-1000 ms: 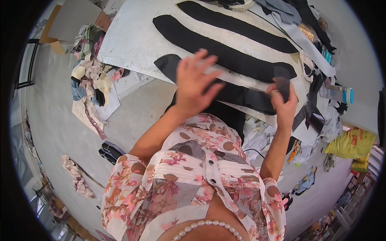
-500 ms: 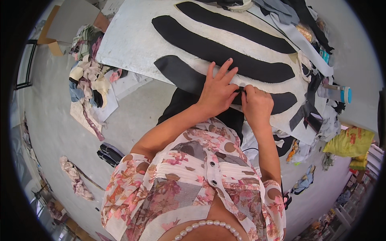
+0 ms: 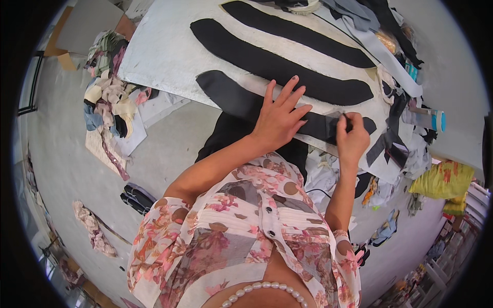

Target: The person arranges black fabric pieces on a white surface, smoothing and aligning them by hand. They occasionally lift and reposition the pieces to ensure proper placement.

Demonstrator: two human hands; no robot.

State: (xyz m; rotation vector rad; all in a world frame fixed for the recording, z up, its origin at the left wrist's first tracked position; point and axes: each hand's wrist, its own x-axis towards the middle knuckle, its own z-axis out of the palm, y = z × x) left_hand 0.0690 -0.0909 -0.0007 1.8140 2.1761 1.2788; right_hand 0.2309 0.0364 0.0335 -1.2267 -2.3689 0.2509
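Observation:
The nearest curved black fabric strip [image 3: 228, 95] lies along the table's near edge, its left end slightly shiny. My left hand [image 3: 280, 115] rests on it with the fingers spread. To the right, my right hand [image 3: 353, 138] is closed in a pinch on a thin dark see-through film [image 3: 334, 123], which stands up from the strip near its right end. Whether the film is still joined to the strip I cannot tell. Beyond my hands lie two more curved black strips, a middle strip [image 3: 282, 61] and a far strip [image 3: 298, 33], roughly parallel.
The pale table [image 3: 159, 56] has a worn white top. Grey and black cloth scraps [image 3: 393, 138] lie at its right side, near a clear container with a blue lid [image 3: 439, 121]. A heap of mixed scraps [image 3: 110, 97] lies left of it, and a yellow bag [image 3: 444, 179] sits right.
My right hand has moved to the right, away from my left hand, drawing the dark film with it. The left hand stays on the strip, its fingers a little more spread.

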